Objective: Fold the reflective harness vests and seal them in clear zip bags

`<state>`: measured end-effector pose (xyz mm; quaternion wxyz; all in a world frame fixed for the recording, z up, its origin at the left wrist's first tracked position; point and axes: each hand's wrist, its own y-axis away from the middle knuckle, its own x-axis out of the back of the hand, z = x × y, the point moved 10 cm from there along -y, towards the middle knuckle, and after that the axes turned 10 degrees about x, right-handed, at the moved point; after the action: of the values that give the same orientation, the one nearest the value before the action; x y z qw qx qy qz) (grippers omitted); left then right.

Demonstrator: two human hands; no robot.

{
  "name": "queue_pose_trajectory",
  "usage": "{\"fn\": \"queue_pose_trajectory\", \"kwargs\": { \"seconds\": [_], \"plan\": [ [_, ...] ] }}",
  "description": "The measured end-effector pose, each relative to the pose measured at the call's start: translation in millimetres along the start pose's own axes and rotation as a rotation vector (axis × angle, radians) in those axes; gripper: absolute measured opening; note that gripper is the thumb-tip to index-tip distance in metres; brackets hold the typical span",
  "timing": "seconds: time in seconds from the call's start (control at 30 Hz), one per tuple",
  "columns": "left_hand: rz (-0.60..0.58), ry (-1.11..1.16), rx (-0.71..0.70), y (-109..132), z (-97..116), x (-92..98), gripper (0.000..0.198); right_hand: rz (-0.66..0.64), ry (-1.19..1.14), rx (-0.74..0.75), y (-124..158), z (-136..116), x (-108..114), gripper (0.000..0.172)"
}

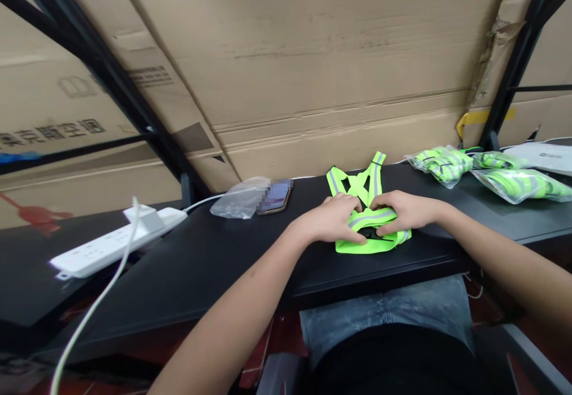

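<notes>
1. Neon-yellow reflective vest (369,245) is held flat on black tabletop (214,258), just in from front edge, approx. mid-width. Its lower part is bunched/folded under the hands; its crossed straps w/ grey reflective stripes are spread toward back edge.
2. L hand (330,219): forearm is angled in from lower L, wrist slightly bent, palm down. Grip is closed on the vest's L side, fingers curled over the folded band, thumb side toward the R hand.
3. R hand (406,211): forearm is brought in from R, nearly level, palm down. Grip is closed on the vest's R side, fingers pressed down over the band.
4. Hands are placed close together, knuckles almost touching, above the vest's centre.
5. Near back edge, L of the vest: clear plastic bag (239,199) is lying touching a phone (276,196), screen pixelated.
6. Back R corner: bagged neon-yellow vests (440,165) are piled, w/ a flat white box (540,158) behind them.
7. L end of tabletop: white power strip (107,246) is lying at an angle, w/ a white cable (92,305) hanging over front edge.
8. Behind tabletop: cardboard boxes (290,55) are stood against black metal frame (102,67).
</notes>
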<state>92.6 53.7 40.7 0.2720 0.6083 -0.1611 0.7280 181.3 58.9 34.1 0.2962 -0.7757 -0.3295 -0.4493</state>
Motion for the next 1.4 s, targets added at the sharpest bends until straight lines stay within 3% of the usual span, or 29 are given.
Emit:
{"fn": "queue_pose_trajectory", "kwargs": {
  "seconds": [0.23, 0.4, 0.53, 0.7, 0.87, 0.93, 1.03, 1.1, 1.23, 1.33, 1.4],
  "plan": [
    [0.05, 0.077, 0.128, 2.0, -12.1, 18.6, 0.062, 0.362, 0.029, 0.12, 11.1, -9.1, 42.2, 0.029],
    [0.064, 0.103, 0.125, 8.8, -19.3, 24.7, 0.057, 0.597, 0.102, 0.135, 33.5, -14.3, 69.4, 0.027],
    [0.011, 0.119, 0.052, 18.2, -15.9, 13.0, 0.038, 0.609, 0.15, 0.105, 56.0, -16.6, 61.1, 0.032],
    [0.097, 0.137, -0.074, 26.6, 15.5, 10.4, 0.044, 0.618, 0.087, -0.043, 66.1, -20.9, 33.2, 0.044],
    [0.303, 0.328, 0.09, 33.3, 27.8, 14.2, 0.03, 0.42, 0.193, -0.252, 50.0, -23.7, 7.0, 0.047],
    [0.463, 0.465, 0.144, 43.0, 18.7, 20.6, 0.033, 0.43, 0.112, -0.232, 49.3, -20.6, 5.5, 0.051],
    [0.711, 0.683, 0.21, 63.0, -14.0, 33.1, 0.04, 0.531, -0.061, -0.17, 58.1, -8.7, 12.6, 0.046],
    [0.789, 0.791, 0.215, 74.9, -36.3, 41.8, 0.042, 0.592, -0.177, -0.14, 66.7, 1.4, 19.8, 0.044],
    [0.802, 0.828, 0.184, 104.3, -60.8, 67.2, 0.035, 0.683, -0.307, -0.045, 86.5, 12.0, 43.9, 0.049],
    [0.696, 0.692, 0.164, 124.5, -59.9, 79.2, 0.04, 0.652, -0.32, -0.058, 103.5, 22.1, 58.6, 0.051],
    [0.585, 0.611, 0.159, 131.3, -59.1, 77.5, 0.04, 0.631, -0.271, -0.093, 115.7, 26.5, 67.6, 0.05]
  ]
}}
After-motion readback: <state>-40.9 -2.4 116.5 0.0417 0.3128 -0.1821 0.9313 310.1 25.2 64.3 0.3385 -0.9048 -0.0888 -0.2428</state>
